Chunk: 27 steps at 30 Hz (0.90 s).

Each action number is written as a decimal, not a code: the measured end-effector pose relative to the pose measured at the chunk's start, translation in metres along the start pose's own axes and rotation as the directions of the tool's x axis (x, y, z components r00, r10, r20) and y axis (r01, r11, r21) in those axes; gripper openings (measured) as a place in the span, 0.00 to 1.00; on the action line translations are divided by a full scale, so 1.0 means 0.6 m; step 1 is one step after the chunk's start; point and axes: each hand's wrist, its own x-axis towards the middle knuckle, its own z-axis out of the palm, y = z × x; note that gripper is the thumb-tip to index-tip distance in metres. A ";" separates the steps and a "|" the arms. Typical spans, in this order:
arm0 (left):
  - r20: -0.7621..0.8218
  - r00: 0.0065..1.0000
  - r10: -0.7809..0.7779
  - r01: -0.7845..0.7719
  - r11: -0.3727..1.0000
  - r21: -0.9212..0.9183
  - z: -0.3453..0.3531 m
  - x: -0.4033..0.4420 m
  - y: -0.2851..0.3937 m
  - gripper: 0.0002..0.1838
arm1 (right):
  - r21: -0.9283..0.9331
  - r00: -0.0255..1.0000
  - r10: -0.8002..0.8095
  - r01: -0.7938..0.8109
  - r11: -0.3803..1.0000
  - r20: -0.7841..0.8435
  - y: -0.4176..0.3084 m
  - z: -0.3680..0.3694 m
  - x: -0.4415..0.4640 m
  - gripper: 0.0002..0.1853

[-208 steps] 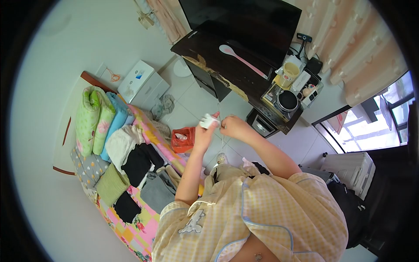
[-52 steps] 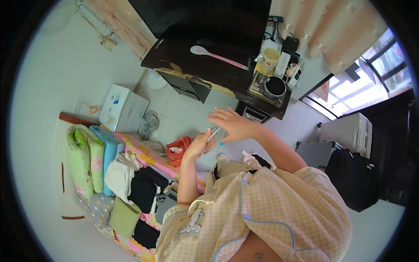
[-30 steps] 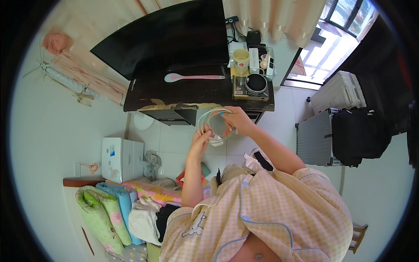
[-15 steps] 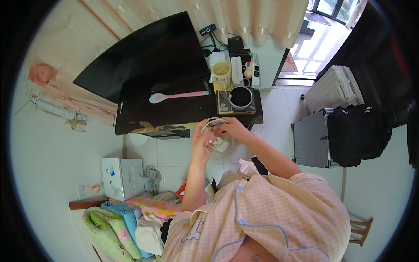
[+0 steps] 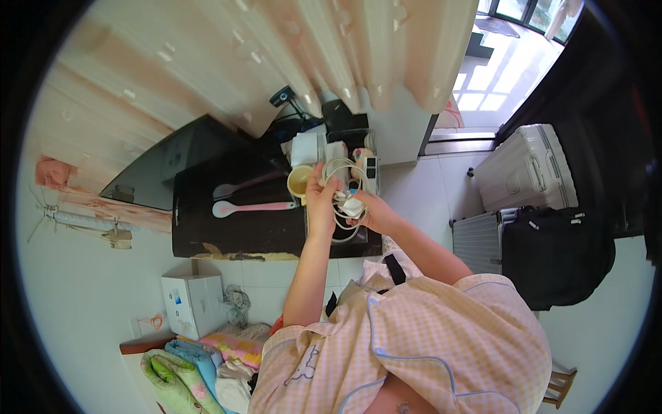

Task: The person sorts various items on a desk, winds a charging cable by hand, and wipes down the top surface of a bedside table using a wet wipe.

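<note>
Pale peach fabric curtains (image 5: 276, 48) hang behind the back edge of the dark wooden bench (image 5: 238, 231). Beyond its right edge, daylight gleams on a glossy white floor (image 5: 486, 83).

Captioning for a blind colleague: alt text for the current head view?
A person's left hand and right hand hold a coiled white cable in front of a dark desk, where a pink-handled spoon lies; a black bag is at right.

I can read no text, brand or number; the blue label (image 5: 176, 296) on the white box-shaped cabinet (image 5: 196, 310), lower left of frame, is illegible.
</note>
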 end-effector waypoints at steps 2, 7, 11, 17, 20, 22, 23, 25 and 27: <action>0.050 0.994 -0.094 0.092 0.995 0.026 0.019 0.027 -0.024 0.16 | 0.085 0.998 -0.040 0.044 0.995 -0.047 -0.009 -0.041 0.027 0.13; 0.109 0.968 -0.226 0.208 0.966 0.154 -0.009 0.082 -0.074 0.21 | 0.205 1.000 0.022 -0.019 0.979 -0.012 -0.015 -0.085 0.075 0.11; 0.307 0.908 -0.287 0.202 0.939 0.279 -0.009 0.084 -0.073 0.34 | 0.360 0.986 0.096 -0.041 0.932 -0.136 -0.011 -0.090 0.106 0.10; -0.154 0.981 -0.114 0.167 0.902 0.397 -0.035 0.128 -0.145 0.16 | 0.207 0.919 0.181 -0.113 0.972 -0.351 0.006 -0.086 0.128 0.12; -0.219 0.973 -0.068 0.203 0.702 0.682 -0.004 0.136 -0.115 0.12 | 0.059 0.932 0.205 -0.196 0.979 -0.300 0.011 -0.111 0.132 0.15; -0.242 0.969 -0.053 0.232 0.535 0.812 -0.010 0.156 -0.120 0.13 | -0.160 0.897 0.223 -0.302 0.940 -0.382 -0.003 -0.118 0.127 0.20; -0.125 0.982 0.145 0.075 0.306 0.949 -0.022 0.170 -0.133 0.13 | -0.161 0.897 0.224 -0.303 0.939 -0.382 -0.013 -0.118 0.124 0.20; 0.038 0.953 0.299 -0.050 0.032 0.998 -0.002 0.179 -0.123 0.13 | -0.456 0.901 0.160 -0.350 0.818 -0.404 -0.026 -0.121 0.120 0.21; -0.075 0.981 0.176 0.094 -0.098 0.991 0.023 0.185 -0.110 0.14 | -0.512 0.893 0.145 -0.370 0.775 -0.425 -0.029 -0.128 0.121 0.20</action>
